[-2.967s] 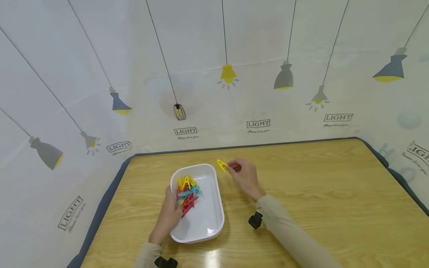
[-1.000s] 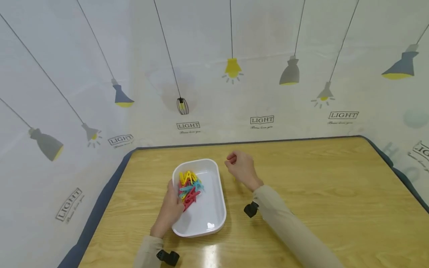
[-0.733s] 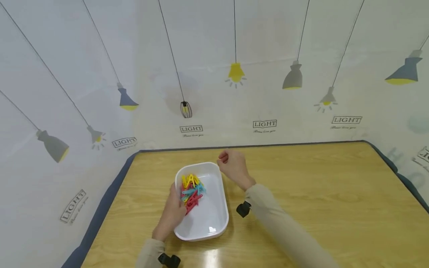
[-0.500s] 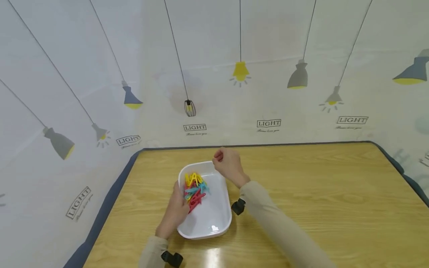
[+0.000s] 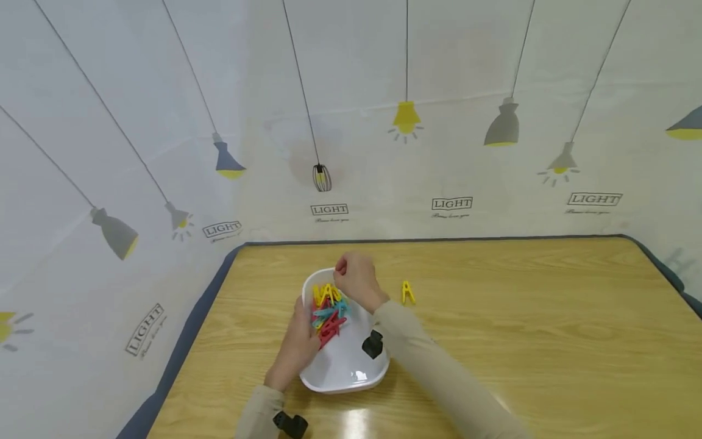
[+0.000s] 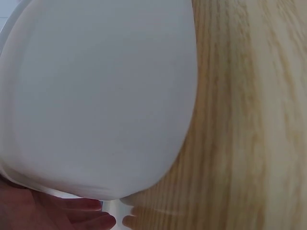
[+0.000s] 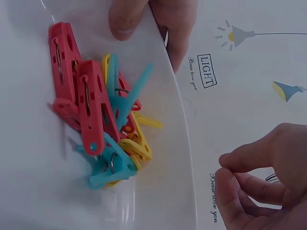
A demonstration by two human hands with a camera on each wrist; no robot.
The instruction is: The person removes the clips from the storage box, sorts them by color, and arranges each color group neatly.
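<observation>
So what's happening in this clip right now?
A person grips the rim of a white tray with the left hand; it holds a pile of clothespins in red, blue and yellow. The right hand hovers over the pile, fingers curled and empty. One yellow clothespin lies on the wooden table beside the tray.

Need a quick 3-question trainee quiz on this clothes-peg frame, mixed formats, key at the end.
1. True or false: the left hand grips the rim of the white tray.
2. Which colour is the single peg lying on the table outside the tray? A red, B yellow, C blue.
3. Fill in: the right hand, fingers curled and holding nothing, hovers over the ____ end of the tray, above the pile of pegs.

Key: 1 true; 2 B; 3 far.
</observation>
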